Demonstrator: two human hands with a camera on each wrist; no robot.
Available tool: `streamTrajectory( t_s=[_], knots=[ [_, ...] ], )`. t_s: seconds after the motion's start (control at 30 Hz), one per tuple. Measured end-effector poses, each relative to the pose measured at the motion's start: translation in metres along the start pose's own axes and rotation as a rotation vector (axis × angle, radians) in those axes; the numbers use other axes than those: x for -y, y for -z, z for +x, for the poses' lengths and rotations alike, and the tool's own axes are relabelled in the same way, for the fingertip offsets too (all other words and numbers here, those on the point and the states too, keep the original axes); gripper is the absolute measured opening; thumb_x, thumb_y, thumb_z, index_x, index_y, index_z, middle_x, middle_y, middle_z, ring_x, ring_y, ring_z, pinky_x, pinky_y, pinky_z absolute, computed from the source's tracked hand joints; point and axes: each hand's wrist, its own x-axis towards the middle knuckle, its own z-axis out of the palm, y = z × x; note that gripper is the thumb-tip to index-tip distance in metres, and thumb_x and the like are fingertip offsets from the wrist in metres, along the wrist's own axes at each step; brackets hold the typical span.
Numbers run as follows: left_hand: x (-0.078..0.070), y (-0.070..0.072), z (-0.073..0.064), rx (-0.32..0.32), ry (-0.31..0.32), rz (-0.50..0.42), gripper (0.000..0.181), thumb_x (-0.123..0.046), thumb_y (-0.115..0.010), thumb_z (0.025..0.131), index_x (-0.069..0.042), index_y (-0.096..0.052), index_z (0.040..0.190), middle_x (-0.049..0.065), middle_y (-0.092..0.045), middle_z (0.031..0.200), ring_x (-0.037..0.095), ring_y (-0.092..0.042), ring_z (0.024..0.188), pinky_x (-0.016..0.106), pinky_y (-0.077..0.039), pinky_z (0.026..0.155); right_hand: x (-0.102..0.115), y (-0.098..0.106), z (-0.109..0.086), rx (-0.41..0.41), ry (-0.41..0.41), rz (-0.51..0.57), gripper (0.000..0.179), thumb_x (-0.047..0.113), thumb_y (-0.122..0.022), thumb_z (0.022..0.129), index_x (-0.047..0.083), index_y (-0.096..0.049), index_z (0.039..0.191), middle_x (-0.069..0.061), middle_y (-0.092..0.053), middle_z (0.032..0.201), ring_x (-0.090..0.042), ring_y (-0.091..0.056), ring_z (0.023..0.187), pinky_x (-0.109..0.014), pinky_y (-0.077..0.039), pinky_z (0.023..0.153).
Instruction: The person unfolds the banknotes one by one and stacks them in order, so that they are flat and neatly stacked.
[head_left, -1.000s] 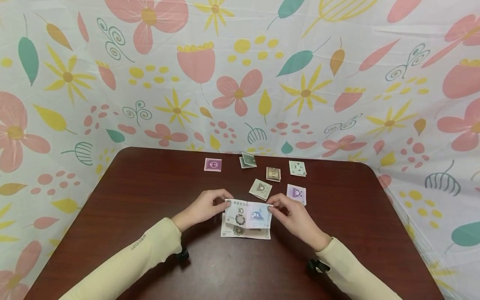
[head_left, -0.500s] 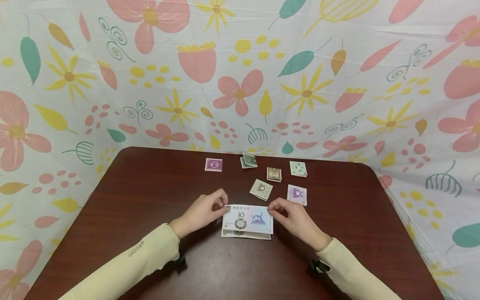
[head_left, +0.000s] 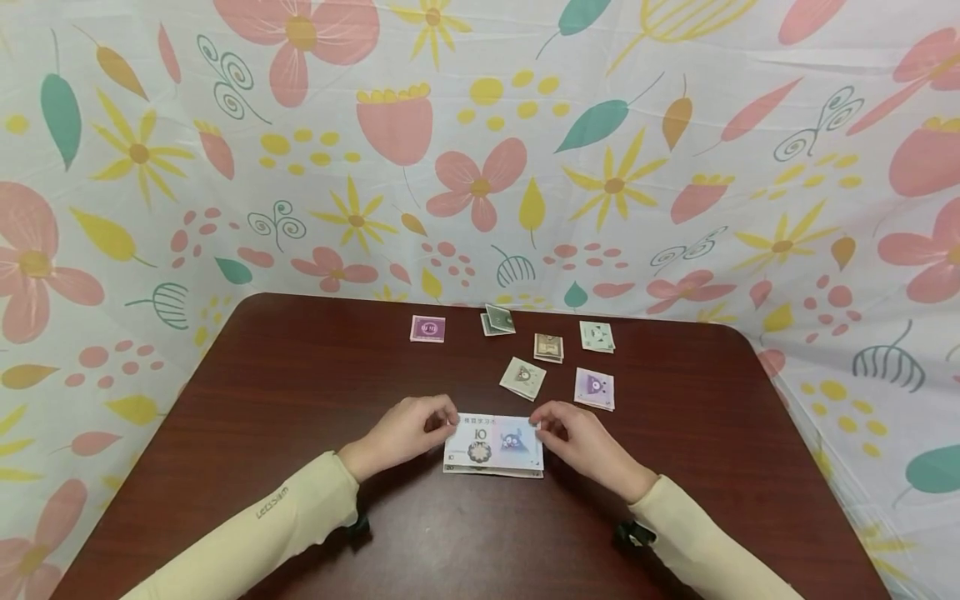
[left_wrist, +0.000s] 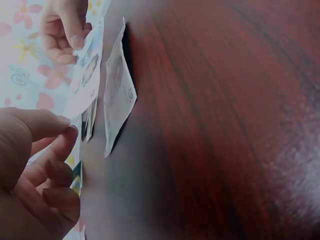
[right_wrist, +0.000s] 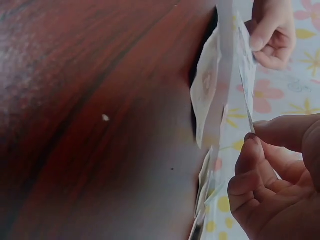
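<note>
A pale play banknote [head_left: 493, 440] marked 10, with a blue cartoon figure, is stretched between both hands. My left hand [head_left: 405, 433] pinches its upper left corner between thumb and forefinger. At the upper right corner my right hand [head_left: 588, 442] pinches it the same way. Beneath it lies another banknote [head_left: 495, 472] marked 20, mostly covered in the head view. In the left wrist view a gap shows between the held note [left_wrist: 86, 80] and the lower note [left_wrist: 119, 90], which lies creased on the table.
Beyond the hands lie several folded banknotes: a magenta one [head_left: 427, 329], a dark green one [head_left: 498, 320], a brown one [head_left: 548, 347], a light green one [head_left: 597, 337], a beige one [head_left: 522, 378] and a purple one [head_left: 595, 389]. A flowered cloth [head_left: 480, 167] hangs behind the table [head_left: 300, 358].
The 10 note has been drawn flatter and lowered toward the 20 note, covering more of it. Both hands have moved slightly toward the person with it. The folded notes stay in place.
</note>
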Motion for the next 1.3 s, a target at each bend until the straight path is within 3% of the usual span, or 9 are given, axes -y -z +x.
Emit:
streamTrajectory(
  t_s=[0.33, 0.7, 0.9, 1.13, 1.3],
  knots=[
    [0.004, -0.006, -0.003, 0.062, 0.016, 0.000, 0.010, -0.007, -0.074, 0.092, -0.014, -0.070, 0.098, -0.009, -0.068, 0.085, 0.002, -0.052, 0.068, 0.023, -0.046, 0.066, -0.003, -0.004, -0.002, 0.090, 0.001, 0.002, 0.018, -0.005, -0.072, 0.090, 0.006, -0.069, 0.104, 0.006, -0.061, 0.087, -0.006, -0.056, 0.077, -0.024, -0.050, 0.068],
    [0.003, -0.010, 0.000, 0.077, 0.065, 0.033, 0.010, -0.007, -0.073, 0.093, -0.014, -0.070, 0.098, -0.008, -0.067, 0.084, 0.004, -0.055, 0.071, 0.027, -0.048, 0.067, -0.003, -0.007, 0.000, 0.111, 0.013, -0.062, 0.017, -0.005, -0.072, 0.089, 0.005, -0.068, 0.103, 0.004, -0.061, 0.087, -0.008, -0.056, 0.079, -0.025, -0.049, 0.070],
    [0.002, -0.015, 0.002, 0.076, 0.090, 0.108, 0.009, -0.009, -0.075, 0.093, -0.015, -0.070, 0.097, -0.008, -0.066, 0.083, 0.006, -0.056, 0.073, 0.029, -0.049, 0.068, -0.003, -0.010, 0.004, 0.148, 0.003, -0.113, 0.017, -0.002, -0.073, 0.091, 0.005, -0.069, 0.105, 0.002, -0.060, 0.090, -0.007, -0.055, 0.080, -0.026, -0.049, 0.070],
    [0.000, -0.017, 0.000, 0.073, 0.061, 0.191, 0.009, -0.011, -0.077, 0.092, -0.015, -0.071, 0.098, -0.004, -0.069, 0.089, 0.012, -0.065, 0.079, 0.035, -0.053, 0.069, -0.002, -0.011, 0.003, 0.180, -0.022, -0.154, 0.017, -0.001, -0.073, 0.091, 0.005, -0.069, 0.107, 0.002, -0.059, 0.091, -0.008, -0.054, 0.079, -0.026, -0.049, 0.069],
    [0.001, -0.017, -0.002, 0.073, 0.037, 0.248, 0.013, -0.018, -0.081, 0.091, -0.018, -0.072, 0.099, -0.005, -0.063, 0.090, 0.012, -0.062, 0.080, 0.031, -0.051, 0.066, -0.001, -0.011, 0.003, 0.183, -0.031, -0.178, 0.017, 0.000, -0.074, 0.091, 0.005, -0.070, 0.107, 0.001, -0.058, 0.090, -0.008, -0.054, 0.077, -0.026, -0.049, 0.068]
  ],
)
